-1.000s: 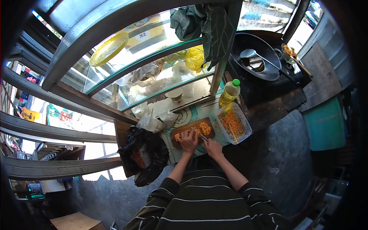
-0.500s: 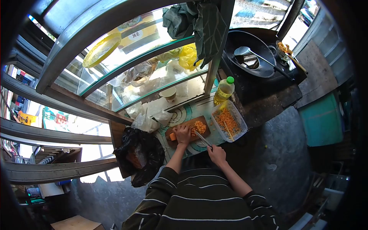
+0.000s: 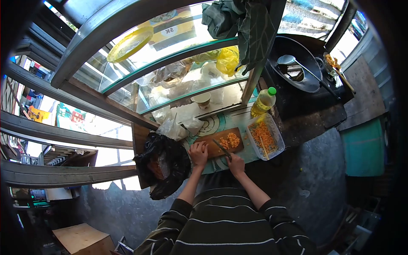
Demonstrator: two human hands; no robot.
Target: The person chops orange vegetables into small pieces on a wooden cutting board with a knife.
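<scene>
Drawn back to the near end of the cutting board (image 3: 219, 143), left hand (image 3: 198, 153) curled, contents unclear; right hand (image 3: 235, 162) closed on knife (image 3: 222, 148). Diced orange pile (image 3: 231, 140) done; container (image 3: 264, 137) nearly full.

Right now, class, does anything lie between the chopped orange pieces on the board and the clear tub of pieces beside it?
Nothing visible does: the chopped pieces sit at the cutting board's right end, the plastic tub just past it.
</scene>
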